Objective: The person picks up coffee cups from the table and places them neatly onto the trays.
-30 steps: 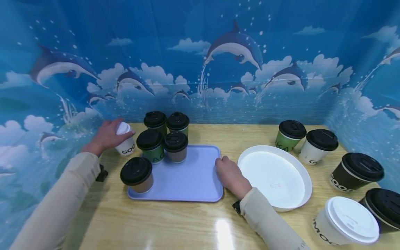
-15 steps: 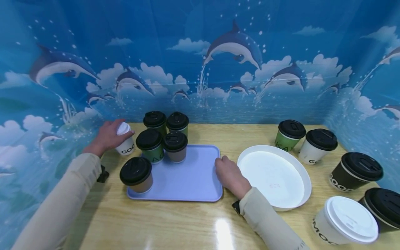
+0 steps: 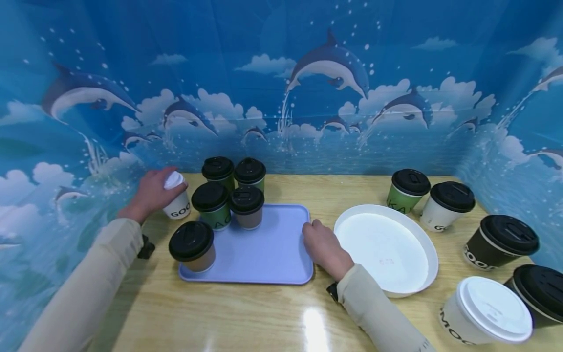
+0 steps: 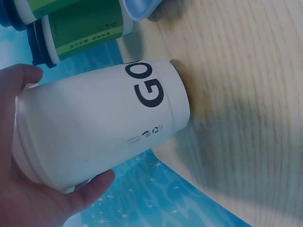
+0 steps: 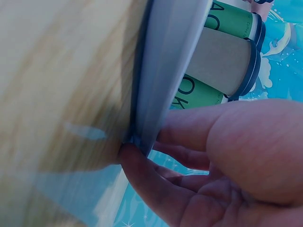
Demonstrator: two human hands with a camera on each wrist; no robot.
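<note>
**A soft grip on one side, a steady edge on the other**

Our left hand (image 3: 154,193) grips the white cup (image 3: 179,208) by its lidded end, thumb on one wall and fingers opposite. The cup is on the left side of the bench (image 3: 246,318), just beyond the lilac tray (image 3: 264,254); we cannot tell whether its base bears fully on the wood. Our right hand (image 3: 325,247) pinches the tray's right rim between thumb and fingers.

To do this well, we should squeeze lightly, since paper walls probably dent and a lid may pop, and hold the cup upright. We would want clearance from the green cup (image 3: 214,215) close by on the tray. Our pinch should only steady the rim: tilting it could upset the brown cup (image 3: 200,259) at the near-left corner.
</note>
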